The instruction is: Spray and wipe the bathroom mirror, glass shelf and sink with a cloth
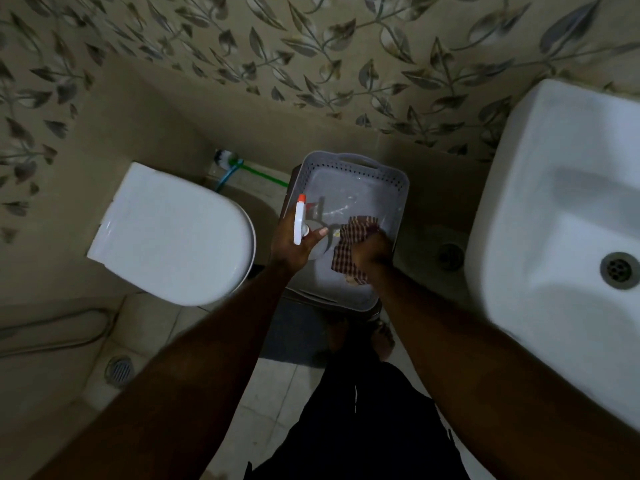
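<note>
My left hand (294,242) grips a spray bottle (300,220) with a white trigger head and an orange nozzle tip, held over a grey plastic basket (349,168) on the floor. My right hand (372,252) grips a red-and-white checked cloth (348,249) inside the same basket, just right of the bottle. The white sink (561,216) fills the right side, its metal drain (618,270) near the frame edge. The mirror and the glass shelf are out of view.
A white toilet (166,233) with its lid down stands to the left of the basket. A toilet brush with a green handle (239,166) lies against the back wall. Floor drains sit at lower left (119,370) and beside the basket (450,254). My legs are below.
</note>
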